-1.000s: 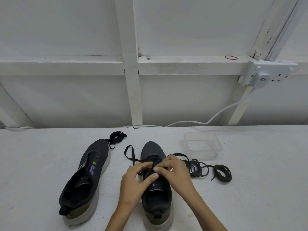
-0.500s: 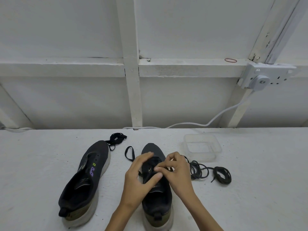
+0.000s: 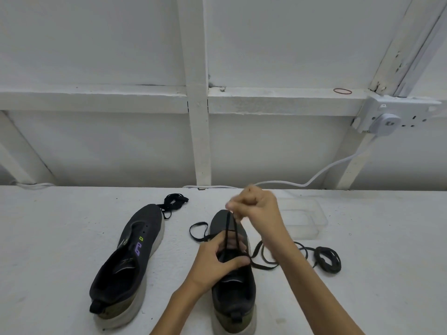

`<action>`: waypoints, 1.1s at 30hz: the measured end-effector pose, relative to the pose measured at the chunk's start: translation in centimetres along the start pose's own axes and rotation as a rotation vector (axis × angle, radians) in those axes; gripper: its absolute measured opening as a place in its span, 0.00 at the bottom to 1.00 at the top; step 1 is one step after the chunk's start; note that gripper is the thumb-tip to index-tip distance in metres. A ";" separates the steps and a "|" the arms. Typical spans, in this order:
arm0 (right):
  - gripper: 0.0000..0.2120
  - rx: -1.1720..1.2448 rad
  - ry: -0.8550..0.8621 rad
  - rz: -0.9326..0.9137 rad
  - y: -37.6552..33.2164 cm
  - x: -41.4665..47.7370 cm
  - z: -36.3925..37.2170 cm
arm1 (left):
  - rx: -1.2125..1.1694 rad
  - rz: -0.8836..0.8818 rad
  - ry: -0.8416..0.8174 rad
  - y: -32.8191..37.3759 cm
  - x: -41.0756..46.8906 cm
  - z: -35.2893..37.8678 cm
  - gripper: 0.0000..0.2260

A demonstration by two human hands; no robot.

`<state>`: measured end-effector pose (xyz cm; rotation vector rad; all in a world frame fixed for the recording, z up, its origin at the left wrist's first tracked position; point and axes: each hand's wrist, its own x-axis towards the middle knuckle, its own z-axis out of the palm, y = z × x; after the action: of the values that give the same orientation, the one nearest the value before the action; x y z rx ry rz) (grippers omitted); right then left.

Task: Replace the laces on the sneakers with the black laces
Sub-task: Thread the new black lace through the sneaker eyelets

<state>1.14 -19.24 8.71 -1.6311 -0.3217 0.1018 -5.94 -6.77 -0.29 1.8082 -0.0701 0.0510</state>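
Observation:
Two dark grey sneakers with pale soles lie on the white table, toes pointing away. The left sneaker (image 3: 125, 259) has no lace in it. My left hand (image 3: 217, 261) grips the right sneaker (image 3: 233, 288) across its tongue. My right hand (image 3: 256, 209) is raised above the toe and pinches a black lace (image 3: 229, 234), which runs taut down into the eyelets. The lace's loose ends trail on the table to both sides of the shoe. A coiled black lace (image 3: 327, 258) lies to the right, and another black bundle (image 3: 174, 201) lies beyond the left sneaker.
A clear plastic tray (image 3: 307, 221) stands behind my right arm. A white cable (image 3: 321, 174) runs from a wall socket (image 3: 387, 117) down to the table's back edge. A white framed wall rises right behind the table.
My right hand has risen from the eyelets toward the toe, drawing the black lace up taut. My left hand has stayed on the right sneaker.

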 end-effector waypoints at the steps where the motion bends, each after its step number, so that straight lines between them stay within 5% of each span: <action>1: 0.05 0.032 0.020 -0.027 -1.1 1.0 0.0 | -0.015 -0.008 -0.002 0.0 0.0 -0.1 0.17; 9: 0.02 0.247 0.215 -0.043 -2.5 6.7 0.1 | -0.063 -0.030 -0.022 0.0 0.2 -0.4 0.16; 11: 0.03 0.097 0.122 0.083 -0.2 6.9 -0.4 | -0.069 -0.027 -0.034 0.0 0.2 -0.6 0.15; 15: 0.24 -0.559 -0.276 0.361 2.5 4.9 -3.3 | -0.073 -0.019 -0.030 -0.2 0.3 -0.5 0.14; 19: 0.25 -0.566 -0.565 0.501 3.0 1.4 -3.1 | -0.074 0.000 -0.027 -0.2 0.4 -0.2 0.15; 27: 0.15 -0.232 -0.235 0.204 2.9 0.8 -1.0 | -0.083 -0.014 -0.021 0.0 0.4 -0.2 0.15; 33: 0.10 -0.129 -0.215 0.138 -0.2 2.5 -0.8 | -0.008 -0.031 -0.062 0.2 1.0 -0.4 0.13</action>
<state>3.72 -19.29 9.27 -1.7738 -0.3866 0.3696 -4.93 -6.49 0.06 1.8027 -0.0866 -0.0278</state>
